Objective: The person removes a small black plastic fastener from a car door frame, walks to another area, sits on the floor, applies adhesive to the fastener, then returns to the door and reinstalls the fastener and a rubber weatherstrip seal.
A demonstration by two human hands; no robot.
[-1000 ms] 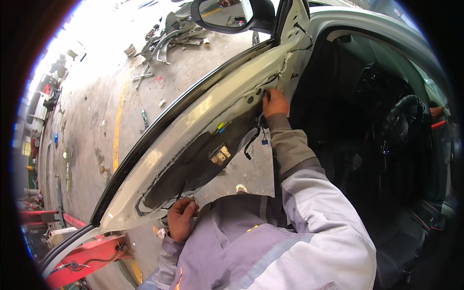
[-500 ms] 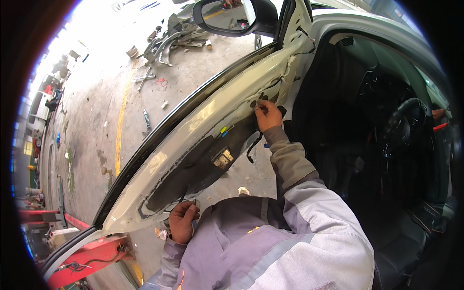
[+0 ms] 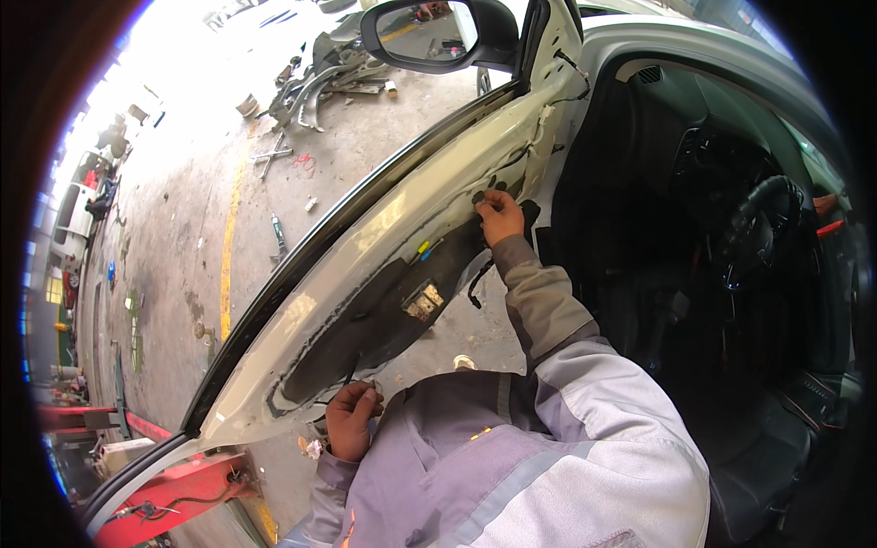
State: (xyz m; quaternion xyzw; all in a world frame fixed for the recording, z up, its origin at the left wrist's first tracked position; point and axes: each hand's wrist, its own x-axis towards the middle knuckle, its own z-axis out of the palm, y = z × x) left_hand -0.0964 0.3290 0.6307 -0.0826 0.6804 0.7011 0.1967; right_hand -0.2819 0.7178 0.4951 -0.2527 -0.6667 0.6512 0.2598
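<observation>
An opened car door shows its bare cream inner metal, with a black liner sheet over the middle. My right hand is closed, thumb and fingers pinched against the door's upper hinge-side part, beside a dark round spot. What sits in that pinch is hidden. Low by the door's rear end, my left hand is also closed. A small pale piece shows at its thumb tip, too small to name.
A black cable with connector hangs from the door's lower edge. The side mirror juts out at the top. On the right lies the dark cabin with its steering wheel. Scrap body parts and a cross wrench lie on the floor.
My right fingertips have shifted slightly left, closer to the dark round spot. My left hand has barely moved and stays closed. The whole view has tilted a little.
</observation>
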